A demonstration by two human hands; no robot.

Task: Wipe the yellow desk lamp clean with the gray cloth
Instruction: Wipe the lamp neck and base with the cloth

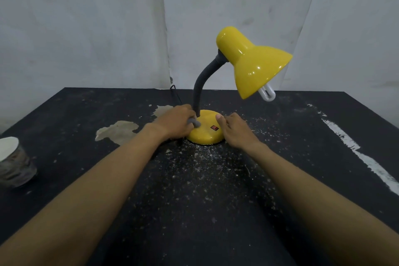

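Observation:
The yellow desk lamp (254,65) stands on the black table, its shade tilted to the right with a white bulb (267,92) poking out below. A grey flexible neck (200,86) rises from its round yellow base (206,130), which carries a red switch (214,128). My left hand (174,122) presses a bunched gray cloth (193,122) against the left side of the base, beside the neck. My right hand (234,129) rests on the base's right edge, thumb on top, steadying it.
White dust and crumbs are scattered on the black table (194,190) in front of the lamp. Worn pale patches (117,131) lie left of the base. A paper cup (13,162) stands at the left edge. A white scrape (354,147) runs along the right. A black cord (176,95) trails behind.

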